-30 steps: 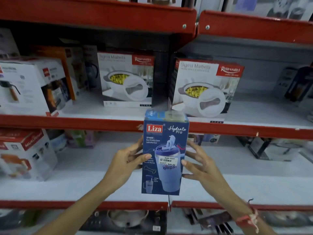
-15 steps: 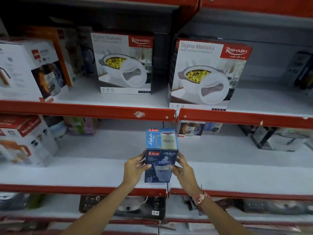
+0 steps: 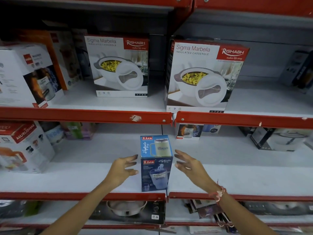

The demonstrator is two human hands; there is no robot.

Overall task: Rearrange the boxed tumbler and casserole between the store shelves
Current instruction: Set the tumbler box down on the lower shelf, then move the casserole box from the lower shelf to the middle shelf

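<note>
The blue Liza tumbler box stands upright at the front edge of the middle shelf. Both hands flank it with fingers spread, empty: left hand and right hand just beside its sides. Two Sigma Marbella casserole boxes sit on the upper shelf.

The tumbler box stands on the middle shelf, at its front edge. Two casserole boxes sit side by side on the shelf above.

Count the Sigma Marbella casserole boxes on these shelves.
2, both on the upper shelf: the left casserole box sits further back; the right casserole box stands at the shelf's front edge. More could be hidden behind them.
</note>
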